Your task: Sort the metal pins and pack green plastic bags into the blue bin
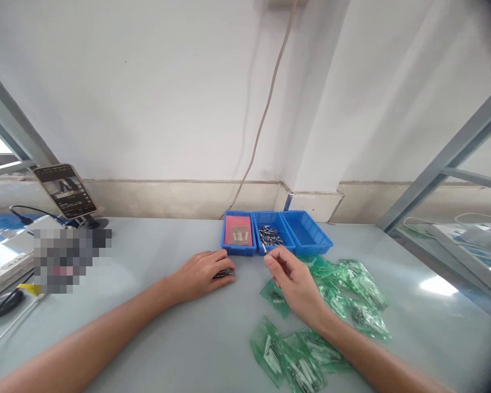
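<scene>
My left hand rests on the grey table, fingers curled over a small dark metal part just in front of the left blue bin. My right hand is raised a little, pinching a thin silver pin between thumb and forefinger, close to the front of the middle blue bin, which holds several similar metal pins. The left bin holds a pink sheet with small parts on it. The right blue bin looks empty.
Several green plastic bags with small parts lie scattered under and right of my right forearm. A phone on a stand sits at the far left with cables and white boxes. A cable hangs down the wall. Metal frame bars rise at both sides.
</scene>
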Available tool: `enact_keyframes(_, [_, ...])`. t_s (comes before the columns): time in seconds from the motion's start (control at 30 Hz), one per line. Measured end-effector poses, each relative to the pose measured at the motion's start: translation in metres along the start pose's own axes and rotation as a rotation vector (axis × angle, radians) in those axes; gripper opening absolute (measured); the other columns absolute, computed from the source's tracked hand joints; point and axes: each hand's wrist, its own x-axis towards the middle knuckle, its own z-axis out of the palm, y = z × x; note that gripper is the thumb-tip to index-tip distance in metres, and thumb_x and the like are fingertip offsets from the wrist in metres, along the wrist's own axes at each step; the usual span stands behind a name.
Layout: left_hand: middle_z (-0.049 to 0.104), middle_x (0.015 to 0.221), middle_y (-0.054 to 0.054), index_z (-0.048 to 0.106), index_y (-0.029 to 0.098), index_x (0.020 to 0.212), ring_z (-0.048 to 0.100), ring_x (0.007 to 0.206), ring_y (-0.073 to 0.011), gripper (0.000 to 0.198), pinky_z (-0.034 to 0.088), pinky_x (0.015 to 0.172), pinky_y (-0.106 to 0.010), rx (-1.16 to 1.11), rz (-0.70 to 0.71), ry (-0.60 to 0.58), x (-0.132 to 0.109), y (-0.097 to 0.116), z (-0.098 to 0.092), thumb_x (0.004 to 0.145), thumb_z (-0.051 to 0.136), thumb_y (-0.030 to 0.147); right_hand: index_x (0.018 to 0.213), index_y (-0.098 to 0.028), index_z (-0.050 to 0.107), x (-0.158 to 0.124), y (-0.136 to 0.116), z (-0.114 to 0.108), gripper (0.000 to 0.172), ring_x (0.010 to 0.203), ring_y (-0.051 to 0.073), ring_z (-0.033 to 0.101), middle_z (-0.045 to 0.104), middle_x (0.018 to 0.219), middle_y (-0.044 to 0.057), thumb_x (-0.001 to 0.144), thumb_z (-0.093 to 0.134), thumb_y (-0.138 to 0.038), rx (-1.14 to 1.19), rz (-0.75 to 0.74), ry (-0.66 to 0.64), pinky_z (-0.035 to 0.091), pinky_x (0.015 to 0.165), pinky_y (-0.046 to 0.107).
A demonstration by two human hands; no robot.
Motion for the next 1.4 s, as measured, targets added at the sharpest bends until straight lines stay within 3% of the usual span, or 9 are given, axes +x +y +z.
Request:
enact_keyframes(0.2, [0.065, 0.104, -0.003, 0.062, 0.024, 0.117, 0.065, 0.083, -0.0178, 0.024, 0.046, 0.074, -0.029, 0.002, 0.0, 0.011, 0.0, 0.0, 0.0, 0.112, 0.05, 0.044, 0.084, -0.022, 0.056, 0.009, 0.001, -0.003, 0.048, 0.046, 0.008, 0.036, 0.044, 0.064, -0.008, 0.098, 0.064, -0.067, 0.341, 0.201, 0.094, 0.028, 0.043, 0.021])
enact_keyframes(0.33, [0.065, 0.104, -0.003, 0.063, 0.024, 0.117, 0.064, 0.084, -0.0179, 0.025, 0.046, 0.074, -0.03, 0.002, -0.007, 0.0, 0.0, 0.001, -0.001, 0.112, 0.05, 0.044, 0.104, -0.022, 0.066, 0.011, -0.001, -0.005, 0.046, 0.044, 0.007, 0.04, 0.055, 0.074, -0.004, 0.099, 0.061, -0.067, 0.386, 0.225, 0.126, 0.024, 0.038, 0.019])
enact_keyframes(0.43, [0.065, 0.103, -0.003, 0.063, 0.024, 0.118, 0.064, 0.083, -0.0179, 0.026, 0.046, 0.074, -0.03, 0.007, -0.007, -0.006, 0.0, 0.001, -0.001, 0.112, 0.05, 0.045, 0.115, -0.023, 0.066, 0.01, -0.002, -0.006, 0.046, 0.046, 0.009, 0.045, 0.06, 0.079, -0.002, 0.101, 0.056, -0.066, 0.309, 0.181, 0.103, 0.029, 0.039, 0.021])
enact_keyframes(0.53, [0.065, 0.102, -0.003, 0.063, 0.023, 0.117, 0.065, 0.084, -0.0176, 0.026, 0.047, 0.074, -0.03, -0.008, -0.005, 0.004, 0.0, -0.001, 0.0, 0.113, 0.048, 0.044, 0.109, -0.023, 0.066, 0.007, -0.003, -0.005, 0.037, 0.055, 0.013, 0.052, 0.061, 0.079, -0.001, 0.106, 0.053, -0.058, 0.097, 0.075, 0.033, 0.04, 0.048, 0.024])
enact_keyframes(0.63, [0.067, 0.103, -0.003, 0.063, 0.023, 0.117, 0.065, 0.084, -0.017, 0.024, 0.048, 0.075, -0.029, -0.039, -0.009, 0.024, -0.001, -0.002, 0.003, 0.114, 0.048, 0.041, 0.104, -0.024, 0.069, 0.002, -0.005, -0.004, 0.025, 0.082, 0.021, 0.062, 0.067, 0.091, 0.004, 0.11, 0.051, -0.04, -0.227, -0.142, -0.126, 0.053, 0.073, 0.033])
enact_keyframes(0.77, [0.067, 0.107, -0.003, 0.063, 0.023, 0.118, 0.066, 0.087, -0.0173, 0.022, 0.049, 0.078, -0.03, -0.039, 0.009, 0.029, -0.001, -0.003, 0.004, 0.114, 0.048, 0.039, 0.116, -0.026, 0.073, -0.005, -0.005, -0.002, 0.019, 0.109, 0.028, 0.061, 0.069, 0.115, 0.009, 0.109, 0.055, -0.028, -0.515, -0.398, -0.322, 0.051, 0.098, 0.047])
enact_keyframes(0.93, [0.065, 0.104, -0.003, 0.065, 0.024, 0.117, 0.065, 0.088, -0.0164, 0.024, 0.049, 0.08, -0.028, -0.031, 0.042, 0.02, -0.001, -0.003, 0.001, 0.115, 0.045, 0.036, 0.131, -0.03, 0.07, -0.007, -0.005, -0.003, 0.026, 0.123, 0.03, 0.056, 0.067, 0.132, 0.007, 0.107, 0.061, -0.028, -0.591, -0.415, -0.429, 0.048, 0.107, 0.051])
enact_keyframes(1.17, [0.068, 0.107, -0.003, 0.06, 0.024, 0.124, 0.067, 0.095, -0.0175, 0.018, 0.051, 0.084, -0.028, -0.146, 0.005, 0.035, -0.002, 0.0, -0.001, 0.113, 0.052, 0.035, 0.138, -0.031, 0.066, -0.007, -0.004, -0.003, 0.031, 0.129, 0.031, 0.053, 0.066, 0.139, 0.007, 0.108, 0.061, -0.03, -0.591, -0.412, -0.468, 0.046, 0.11, 0.052])
enact_keyframes(1.4, [0.068, 0.103, -0.003, 0.061, 0.022, 0.109, 0.064, 0.095, -0.0185, 0.01, 0.051, 0.085, -0.03, -0.232, 0.004, 0.054, 0.0, 0.0, -0.001, 0.111, 0.056, 0.03, 0.14, -0.031, 0.065, -0.008, -0.004, -0.003, 0.032, 0.128, 0.031, 0.052, 0.064, 0.142, 0.006, 0.107, 0.062, -0.03, -0.589, -0.409, -0.479, 0.046, 0.11, 0.054])
